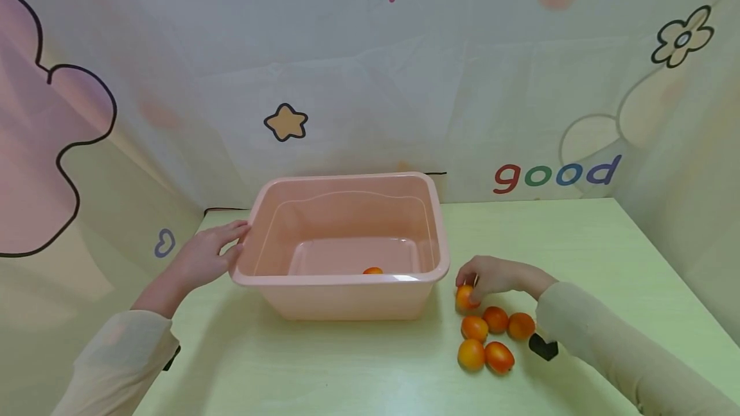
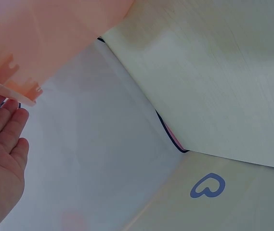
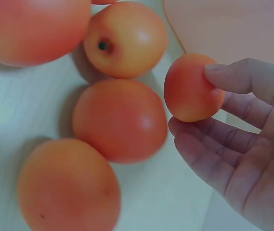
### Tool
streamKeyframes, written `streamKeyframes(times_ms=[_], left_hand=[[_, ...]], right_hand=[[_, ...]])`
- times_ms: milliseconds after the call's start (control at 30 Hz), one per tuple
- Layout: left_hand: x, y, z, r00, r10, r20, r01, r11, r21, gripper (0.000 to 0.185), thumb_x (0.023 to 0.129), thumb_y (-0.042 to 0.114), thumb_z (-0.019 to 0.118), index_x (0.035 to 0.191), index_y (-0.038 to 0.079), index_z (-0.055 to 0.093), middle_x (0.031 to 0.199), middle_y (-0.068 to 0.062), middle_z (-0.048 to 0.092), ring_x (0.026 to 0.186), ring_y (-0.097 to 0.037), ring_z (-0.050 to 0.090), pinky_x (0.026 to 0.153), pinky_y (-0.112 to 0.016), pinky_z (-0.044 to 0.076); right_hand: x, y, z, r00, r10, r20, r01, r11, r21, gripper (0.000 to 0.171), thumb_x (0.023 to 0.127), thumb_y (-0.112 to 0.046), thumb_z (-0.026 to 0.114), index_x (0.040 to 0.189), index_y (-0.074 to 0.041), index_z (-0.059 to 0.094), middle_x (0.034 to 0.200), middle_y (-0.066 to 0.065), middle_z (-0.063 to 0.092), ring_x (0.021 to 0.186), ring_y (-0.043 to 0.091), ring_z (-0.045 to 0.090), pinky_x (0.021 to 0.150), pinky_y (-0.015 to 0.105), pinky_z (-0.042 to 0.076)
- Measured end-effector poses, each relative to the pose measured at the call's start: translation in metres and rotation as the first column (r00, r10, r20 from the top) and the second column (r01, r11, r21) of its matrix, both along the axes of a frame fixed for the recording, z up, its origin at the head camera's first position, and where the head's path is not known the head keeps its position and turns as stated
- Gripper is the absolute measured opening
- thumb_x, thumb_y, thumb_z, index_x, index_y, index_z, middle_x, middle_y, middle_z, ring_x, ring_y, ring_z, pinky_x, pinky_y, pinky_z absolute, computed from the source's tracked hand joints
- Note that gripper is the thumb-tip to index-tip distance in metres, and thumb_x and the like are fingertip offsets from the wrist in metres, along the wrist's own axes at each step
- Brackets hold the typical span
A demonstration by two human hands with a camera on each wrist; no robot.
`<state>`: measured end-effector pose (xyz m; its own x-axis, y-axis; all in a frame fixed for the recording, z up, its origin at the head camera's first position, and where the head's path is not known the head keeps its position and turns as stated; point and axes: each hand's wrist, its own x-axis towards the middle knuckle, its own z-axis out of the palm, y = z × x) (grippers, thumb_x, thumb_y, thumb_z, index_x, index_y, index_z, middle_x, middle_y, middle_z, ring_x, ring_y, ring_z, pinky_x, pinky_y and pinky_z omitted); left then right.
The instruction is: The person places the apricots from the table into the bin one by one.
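The right hand (image 1: 498, 277) is pinching a small round orange fruit (image 1: 466, 297) between thumb and curled fingers, on the pale green table (image 1: 578, 242) just right of the near right corner of the pink rectangular plastic tub (image 1: 347, 246). The right wrist view is showing what the head view cannot: the thumb pressing on the fruit's top, the fingers cupping beneath it, and a dark stem dimple on one neighbouring fruit. Four more orange fruits (image 1: 488, 337) are lying in a cluster just near of the held one, close beside the right forearm. One orange fruit (image 1: 372, 270) is sitting inside the tub against its near wall, mostly hidden by the rim. The left hand (image 1: 208, 255) is resting with straight, relaxed fingers against the tub's left rim; the left wrist view is showing those fingertips under the rim's edge. A cartoon-printed backdrop (image 1: 370, 82) is hanging behind.
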<state>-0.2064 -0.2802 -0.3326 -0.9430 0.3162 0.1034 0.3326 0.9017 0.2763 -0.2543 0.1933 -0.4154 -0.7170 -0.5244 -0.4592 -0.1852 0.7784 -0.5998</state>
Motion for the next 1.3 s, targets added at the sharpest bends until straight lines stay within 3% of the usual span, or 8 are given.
streamKeyframes(times_ms=[367,733,1300], left_hand=[[0.001,0.000,0.002,1.000,0.001,0.010,-0.001,1.000,0.003,0.044,0.088,0.013,0.048,0.130,0.001,0.042,0.135,-0.021,0.039,0.120,-0.044,0.036,0.093,-0.059,0.032],[0.001,0.000,0.002,1.000,0.001,0.012,-0.001,1.000,0.013,0.044,0.088,0.014,0.048,0.130,0.001,0.042,0.135,-0.021,0.039,0.120,-0.044,0.036,0.093,-0.059,0.032],[0.002,-0.001,0.003,1.000,0.004,0.020,-0.005,1.000,0.026,0.045,0.089,0.015,0.048,0.131,0.001,0.041,0.136,-0.020,0.039,0.120,-0.043,0.037,0.093,-0.059,0.033]], right_hand=[[-0.008,0.011,0.033,0.998,0.013,-0.057,-0.015,0.999,-0.043,0.031,0.074,-0.009,0.067,0.103,-0.004,0.059,0.090,0.003,0.060,0.082,0.018,0.051,0.076,0.032,0.047],[-0.014,0.016,0.071,0.992,0.023,-0.121,-0.025,0.999,-0.020,0.030,0.076,-0.010,0.064,0.105,-0.003,0.059,0.092,0.004,0.062,0.082,0.017,0.054,0.075,0.031,0.051],[-0.029,-0.004,0.150,0.950,0.044,-0.308,-0.045,0.999,0.005,0.029,0.077,-0.008,0.060,0.106,-0.003,0.057,0.094,0.008,0.060,0.085,0.021,0.053,0.076,0.032,0.049]])
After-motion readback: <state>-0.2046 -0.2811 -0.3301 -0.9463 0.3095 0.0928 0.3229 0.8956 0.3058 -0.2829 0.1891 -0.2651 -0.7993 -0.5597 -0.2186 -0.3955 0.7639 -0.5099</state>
